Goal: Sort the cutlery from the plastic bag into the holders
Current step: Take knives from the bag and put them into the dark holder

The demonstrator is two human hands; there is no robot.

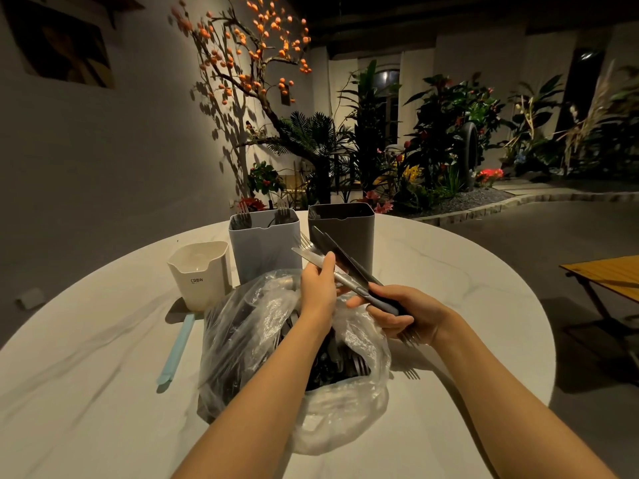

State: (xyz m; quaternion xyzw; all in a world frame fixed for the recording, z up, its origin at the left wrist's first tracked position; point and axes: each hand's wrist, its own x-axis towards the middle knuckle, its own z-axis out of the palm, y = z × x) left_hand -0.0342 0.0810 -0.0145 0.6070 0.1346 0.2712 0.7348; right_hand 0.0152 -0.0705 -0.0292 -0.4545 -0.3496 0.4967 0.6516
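the right hand (pixel 397 314) is closed around the handles of a small bundle of dark knives (pixel 342 261), and their blades point up and away from the person, toward the dark grey holder (pixel 345 233) that stands just behind them. the long axis of the bundle runs from the lower right to the upper left, so the tips are already close in front of that holder's wall, a little below its rim. the left hand (pixel 318 288) pinches a pale knife (pixel 311 259) near the middle of its length; this piece lies almost along the same line, with what looks like a fork (pixel 306 240) just behind it, though i cannot tell which hand carries the fork. both hands are above the open plastic bag (pixel 294 357), where much dark cutlery is still inside. the light blue holder (pixel 264 243) with forks in it stands to the left of the grey one, nearer to the left hand, and the cream holder (pixel 202 274) is further left. i judge the next move depends on lifting the tips over the right rim: the right hand is nearer to the grey holder.
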